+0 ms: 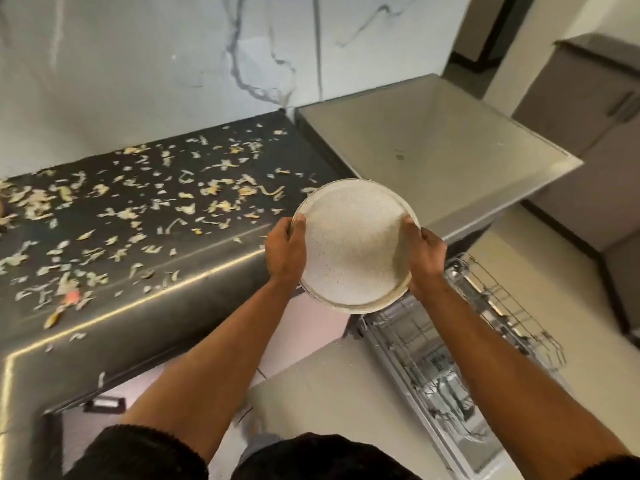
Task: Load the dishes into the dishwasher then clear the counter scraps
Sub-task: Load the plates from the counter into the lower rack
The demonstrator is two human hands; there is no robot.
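A round speckled white plate is in the air in front of the counter's edge, tilted toward me. My left hand grips its left rim with the thumb on top. On the opposite rim my right hand holds it the same way. Below and to the right stands the open dishwasher with its wire rack pulled out; no dishes show in it. Vegetable scraps lie scattered across the dark counter to the left.
A grey sink basin sits beside the counter, behind the plate. A marble wall rises at the back. Grey cabinets stand at the far right. Pale floor tiles lie below my arms.
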